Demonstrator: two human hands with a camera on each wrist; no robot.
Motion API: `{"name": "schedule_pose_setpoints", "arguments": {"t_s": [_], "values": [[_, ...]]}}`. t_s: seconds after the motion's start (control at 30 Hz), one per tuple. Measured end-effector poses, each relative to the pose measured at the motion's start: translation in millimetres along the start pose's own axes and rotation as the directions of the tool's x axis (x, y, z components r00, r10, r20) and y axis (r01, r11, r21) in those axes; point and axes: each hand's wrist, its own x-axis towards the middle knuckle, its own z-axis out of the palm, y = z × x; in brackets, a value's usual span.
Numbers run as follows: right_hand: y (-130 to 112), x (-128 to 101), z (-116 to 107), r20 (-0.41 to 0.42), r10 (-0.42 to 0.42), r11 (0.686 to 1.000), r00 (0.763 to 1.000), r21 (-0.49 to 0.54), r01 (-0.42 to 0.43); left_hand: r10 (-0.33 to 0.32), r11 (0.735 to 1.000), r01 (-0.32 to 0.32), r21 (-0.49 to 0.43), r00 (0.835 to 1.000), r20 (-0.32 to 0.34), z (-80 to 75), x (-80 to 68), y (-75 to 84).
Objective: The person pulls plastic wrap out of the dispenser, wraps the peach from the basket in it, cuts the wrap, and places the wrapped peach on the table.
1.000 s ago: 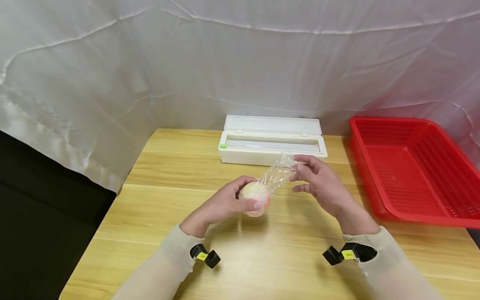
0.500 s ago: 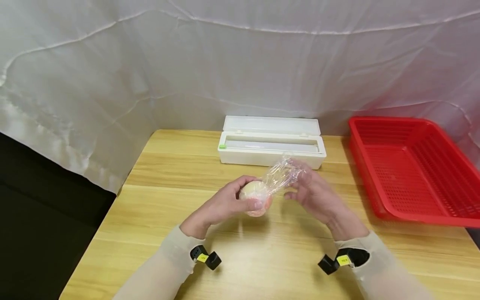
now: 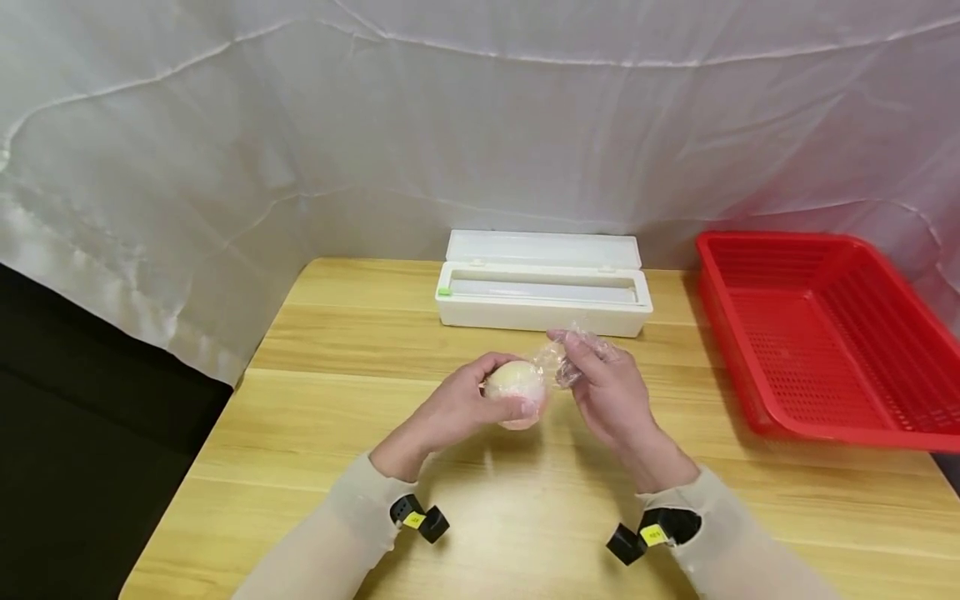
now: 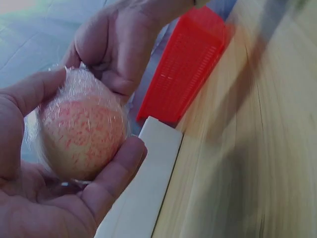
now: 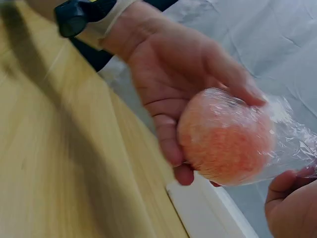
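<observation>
Fingers of the left hand [image 3: 459, 408] curl around a film-wrapped peach [image 3: 514, 390]; right hand [image 3: 609, 388] pinches the film's [image 3: 564, 360] loose end.

Person, two bare hands: left hand [image 3: 457, 406], right hand [image 3: 611, 392]; no rings or gloves visible.

Sleeves: long, pale beige, thin close-fitting fabric, reaching to both wrists; left sleeve [image 3: 330, 542], right sleeve [image 3: 742, 554].

Wrist devices: one small black unit on each wrist, blocky in shape, each bearing a small yellow label with dark print too small to read; left wrist device [image 3: 420, 521], right wrist device [image 3: 648, 533]. The left one also shows in the right wrist view [image 5: 81, 12], its dark rounded body against the sleeve cuff.
</observation>
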Motion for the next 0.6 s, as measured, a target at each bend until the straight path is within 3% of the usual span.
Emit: {"name": "schedule_pose_setpoints", "arguments": {"t_s": [0.1,0.13,0.2,0.27,0.4,0.47,0.53,0.6], "values": [[7.5,-5.3,6.9,-0.002,-0.14,0.97,0.99,-0.201,0.137,-0.047,0.999,0.046,-0.021,0.997,-0.054,0.2,2.4,0.4],[10.8,-7.4,9.1,0.019,-0.196,0.944,0.98,-0.268,0.194,-0.055,0.997,0.052,-0.05,0.997,-0.06,0.6,3.4,0.9],[18.2,-11.7,13.2,0.078,-0.321,0.862,0.944,-0.388,0.326,-0.072,0.992,0.064,-0.113,0.995,-0.066,1.9,5.0,1.7],[26.0,-14.6,16.6,0.147,-0.428,0.773,0.892,-0.452,0.445,-0.081,0.983,0.07,-0.171,0.995,-0.058,3.9,6.1,3.1],[41.9,-16.2,21.5,0.267,-0.602,0.616,0.753,-0.445,0.65,-0.08,0.969,0.074,-0.235,0.997,-0.018,6.6,6.1,4.6],[47.4,-15.9,22.4,0.303,-0.661,0.546,0.687,-0.434,0.717,-0.069,0.953,0.076,-0.292,0.997,0.034,5.9,5.6,3.6],[50.5,-15.5,22.5,0.322,-0.699,0.494,0.638,-0.428,0.757,-0.046,0.923,0.078,-0.377,0.994,0.094,4.1,4.5,3.5],[52.1,-14.4,22.4,0.345,-0.733,0.417,0.586,-0.452,0.788,-0.012,0.892,0.075,-0.446,0.99,0.142,1.9,3.6,3.6]]}}
